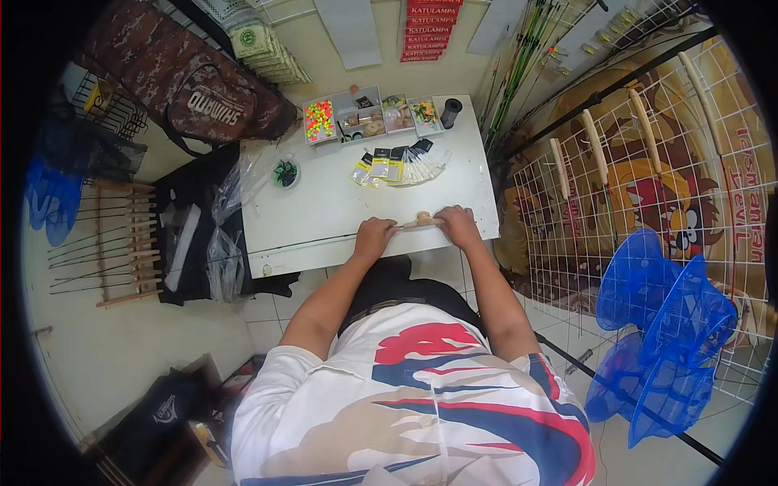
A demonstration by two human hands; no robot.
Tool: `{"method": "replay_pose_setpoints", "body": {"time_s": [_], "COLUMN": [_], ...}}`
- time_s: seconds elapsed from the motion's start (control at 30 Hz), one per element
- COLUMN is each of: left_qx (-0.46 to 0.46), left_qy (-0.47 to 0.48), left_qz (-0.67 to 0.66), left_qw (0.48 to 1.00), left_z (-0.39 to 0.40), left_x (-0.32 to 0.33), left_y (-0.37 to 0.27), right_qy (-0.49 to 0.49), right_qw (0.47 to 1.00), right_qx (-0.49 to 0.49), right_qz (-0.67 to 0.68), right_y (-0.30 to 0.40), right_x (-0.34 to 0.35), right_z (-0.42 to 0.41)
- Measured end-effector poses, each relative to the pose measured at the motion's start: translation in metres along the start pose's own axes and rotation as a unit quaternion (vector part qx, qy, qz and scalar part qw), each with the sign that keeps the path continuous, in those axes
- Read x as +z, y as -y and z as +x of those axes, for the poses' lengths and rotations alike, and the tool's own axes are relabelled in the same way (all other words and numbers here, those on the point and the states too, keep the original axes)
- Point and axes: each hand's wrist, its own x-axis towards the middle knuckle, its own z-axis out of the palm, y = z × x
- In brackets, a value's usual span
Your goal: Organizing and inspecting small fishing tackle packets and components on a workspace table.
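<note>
A thin fishing rod with a wooden handle (413, 224) lies along the near edge of the white table (316, 212), its dark blank reaching to the left. My left hand (375, 234) grips the rod where the blank meets the handle. At the handle's right end, my right hand (459, 226) is closed on the wood. Between my hands, a small round wooden reel (423, 217) sits on the handle. Behind them, packets with black and yellow cards (386, 166) lie fanned out. A small tub (285, 174) of dark green items stands to their left.
Compartment boxes (362, 115) with colourful floats and small parts stand at the table's back, beside a dark spool (451, 113). Clear plastic bags (226, 225) hang at the left edge. To the right are a white wire grid (547, 243) with rods and blue nets (674, 346).
</note>
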Motion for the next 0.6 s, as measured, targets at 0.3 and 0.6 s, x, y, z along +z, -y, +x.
{"method": "replay_pose_setpoints", "body": {"time_s": [0.3,0.6], "left_qx": [0.031,0.051], "left_qy": [-0.045,0.042], "left_qz": [-0.034,-0.037], "left_qw": [0.998,0.997], "left_z": [0.008,0.01], "left_x": [0.008,0.017], "left_y": [-0.015,-0.011], "right_qy": [-0.003,-0.026], "right_qw": [0.999,0.99], "right_qx": [-0.04,-0.075], "right_qz": [0.017,0.112], "right_y": [0.002,0.026], "right_x": [0.003,0.001], "right_z": [-0.003,0.011]}}
